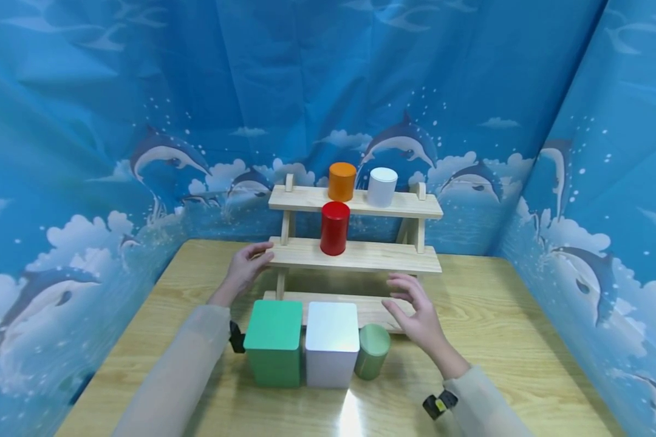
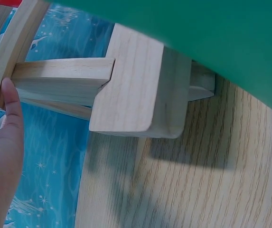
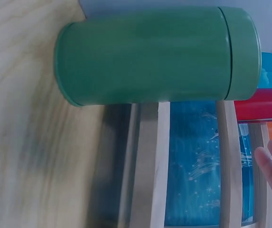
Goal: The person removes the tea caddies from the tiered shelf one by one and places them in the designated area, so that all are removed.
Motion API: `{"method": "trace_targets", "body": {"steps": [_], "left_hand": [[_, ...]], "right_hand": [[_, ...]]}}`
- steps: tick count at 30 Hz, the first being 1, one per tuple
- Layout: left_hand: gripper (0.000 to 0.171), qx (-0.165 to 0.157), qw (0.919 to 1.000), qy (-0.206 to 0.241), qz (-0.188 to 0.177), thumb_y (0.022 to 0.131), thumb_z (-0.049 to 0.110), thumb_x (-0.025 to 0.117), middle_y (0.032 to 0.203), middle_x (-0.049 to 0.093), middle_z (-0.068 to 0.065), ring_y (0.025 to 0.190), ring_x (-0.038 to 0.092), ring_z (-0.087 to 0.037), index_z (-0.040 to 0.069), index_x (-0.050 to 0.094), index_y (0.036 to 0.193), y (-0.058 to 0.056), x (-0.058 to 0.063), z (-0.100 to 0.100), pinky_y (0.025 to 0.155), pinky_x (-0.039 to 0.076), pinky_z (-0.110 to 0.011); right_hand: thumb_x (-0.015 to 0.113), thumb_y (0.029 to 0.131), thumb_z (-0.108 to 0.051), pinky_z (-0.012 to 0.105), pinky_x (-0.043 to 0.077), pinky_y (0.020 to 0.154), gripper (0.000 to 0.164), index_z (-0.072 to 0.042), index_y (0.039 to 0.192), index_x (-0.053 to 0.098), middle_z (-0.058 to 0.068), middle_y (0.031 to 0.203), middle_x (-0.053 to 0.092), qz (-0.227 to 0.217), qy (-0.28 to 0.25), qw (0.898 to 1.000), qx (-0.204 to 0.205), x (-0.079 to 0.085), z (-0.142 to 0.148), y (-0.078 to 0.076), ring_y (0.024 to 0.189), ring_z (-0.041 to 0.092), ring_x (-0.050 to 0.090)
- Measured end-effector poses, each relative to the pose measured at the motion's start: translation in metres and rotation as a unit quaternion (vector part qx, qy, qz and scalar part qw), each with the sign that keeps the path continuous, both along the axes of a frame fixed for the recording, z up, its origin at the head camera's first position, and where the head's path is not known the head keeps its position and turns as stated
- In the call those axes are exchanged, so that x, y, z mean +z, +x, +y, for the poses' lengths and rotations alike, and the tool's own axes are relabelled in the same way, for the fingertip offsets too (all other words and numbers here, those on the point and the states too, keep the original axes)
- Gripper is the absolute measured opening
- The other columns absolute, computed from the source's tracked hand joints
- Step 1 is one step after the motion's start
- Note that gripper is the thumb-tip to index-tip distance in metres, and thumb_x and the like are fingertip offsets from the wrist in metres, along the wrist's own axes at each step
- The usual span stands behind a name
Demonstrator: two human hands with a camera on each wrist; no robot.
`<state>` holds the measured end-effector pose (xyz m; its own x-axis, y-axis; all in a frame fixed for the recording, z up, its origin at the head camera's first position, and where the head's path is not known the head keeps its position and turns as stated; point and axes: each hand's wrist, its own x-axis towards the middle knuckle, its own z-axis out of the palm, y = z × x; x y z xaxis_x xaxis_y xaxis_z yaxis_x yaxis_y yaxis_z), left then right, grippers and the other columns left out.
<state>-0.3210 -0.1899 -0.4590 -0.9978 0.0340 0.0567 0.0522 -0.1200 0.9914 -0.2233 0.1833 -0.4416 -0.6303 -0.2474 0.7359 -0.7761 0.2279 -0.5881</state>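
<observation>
My left hand (image 1: 247, 267) pinches the left end of the middle board of a three-tier wooden shelf (image 1: 382, 256); its thumb lies against the board's edge in the left wrist view. The right hand (image 1: 415, 308) hovers near the shelf's lower right, fingers spread and slightly bent, holding nothing. On the middle tier stands a red canister (image 1: 334, 229). An orange canister (image 1: 342, 182) and a white canister (image 1: 382, 187) stand on the top tier. Before the shelf, side by side, are a green box (image 1: 274, 343), a white box (image 1: 331, 345) and a green canister (image 3: 150, 57).
Everything stands on a wood-grain table (image 1: 481, 340). A blue curtain (image 1: 284, 79) printed with dolphins surrounds its back and sides. The boxes and green canister sit close in front of the lowest tier, between the two forearms.
</observation>
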Motion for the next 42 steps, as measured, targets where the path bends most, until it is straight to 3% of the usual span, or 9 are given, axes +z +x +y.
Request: {"method": "trace_targets", "body": {"steps": [7, 12, 15, 20, 29, 35, 42], "left_hand": [[0.046, 0.006, 0.9999, -0.009, -0.009, 0.091, 0.013, 0.061, 0.125, 0.047, -0.013, 0.090, 0.057, -0.008, -0.004, 0.047, 0.130, 0.001, 0.001, 0.001, 0.084, 0.052, -0.031], [0.046, 0.005, 1.0000, 0.005, -0.003, 0.090, 0.011, 0.061, 0.124, 0.047, -0.014, 0.089, 0.057, -0.009, -0.006, 0.046, 0.130, 0.000, 0.000, 0.000, 0.075, 0.053, -0.023], [0.045, 0.000, 0.9999, 0.009, 0.005, 0.091, 0.011, 0.061, 0.122, 0.048, -0.013, 0.088, 0.057, -0.009, -0.007, 0.046, 0.130, 0.000, 0.002, 0.000, 0.074, 0.053, -0.022], [0.044, -0.002, 1.0000, 0.006, 0.005, 0.090, 0.011, 0.061, 0.120, 0.049, -0.010, 0.089, 0.057, -0.009, -0.007, 0.047, 0.129, 0.001, 0.001, -0.001, 0.076, 0.053, -0.024], [0.044, -0.001, 0.9999, 0.009, 0.007, 0.090, 0.011, 0.062, 0.119, 0.049, -0.009, 0.090, 0.057, -0.011, -0.006, 0.048, 0.128, 0.001, -0.002, 0.000, 0.078, 0.053, -0.025], [0.045, -0.007, 0.9998, 0.014, 0.012, 0.090, 0.011, 0.062, 0.119, 0.049, -0.010, 0.090, 0.057, -0.011, -0.007, 0.047, 0.129, 0.000, -0.003, 0.000, 0.078, 0.053, -0.025], [0.043, -0.008, 0.9999, 0.008, 0.013, 0.091, 0.011, 0.061, 0.124, 0.045, -0.015, 0.091, 0.057, -0.011, -0.006, 0.047, 0.129, 0.000, -0.002, -0.001, 0.078, 0.053, -0.024]], "right_hand": [[0.066, 0.079, 0.010, 0.044, 0.052, 0.081, 0.037, 0.003, 0.114, 0.056, 0.020, 0.124, 0.050, -0.036, 0.005, 0.999, -0.011, 0.008, -0.004, -0.006, 0.109, 0.029, 0.052], [0.064, 0.079, 0.015, 0.046, 0.051, 0.081, 0.035, 0.010, 0.112, 0.054, 0.026, 0.122, 0.049, -0.039, 0.002, 0.999, -0.007, 0.030, -0.013, -0.001, 0.107, 0.039, 0.051], [0.064, 0.078, 0.016, 0.038, 0.052, 0.082, 0.034, 0.014, 0.110, 0.053, 0.029, 0.120, 0.049, -0.032, 0.004, 0.999, -0.008, 0.040, -0.018, 0.000, 0.106, 0.042, 0.051], [0.063, 0.078, 0.018, 0.027, 0.052, 0.083, 0.032, 0.016, 0.108, 0.053, 0.033, 0.118, 0.048, -0.030, 0.006, 1.000, 0.004, 0.043, -0.023, -0.003, 0.104, 0.044, 0.050], [0.062, 0.081, 0.013, 0.052, 0.049, 0.082, 0.032, 0.012, 0.112, 0.053, 0.027, 0.121, 0.049, -0.047, 0.003, 0.999, 0.002, 0.046, -0.031, -0.015, 0.107, 0.041, 0.051], [0.062, 0.082, 0.012, 0.056, 0.046, 0.086, 0.033, 0.012, 0.114, 0.053, 0.029, 0.121, 0.048, -0.055, 0.000, 0.998, 0.004, 0.053, -0.038, -0.023, 0.109, 0.041, 0.050], [0.063, 0.083, 0.008, 0.055, 0.046, 0.087, 0.037, 0.009, 0.119, 0.051, 0.023, 0.126, 0.047, -0.057, 0.031, 0.998, 0.004, 0.064, -0.045, -0.031, 0.112, 0.038, 0.048]]}}
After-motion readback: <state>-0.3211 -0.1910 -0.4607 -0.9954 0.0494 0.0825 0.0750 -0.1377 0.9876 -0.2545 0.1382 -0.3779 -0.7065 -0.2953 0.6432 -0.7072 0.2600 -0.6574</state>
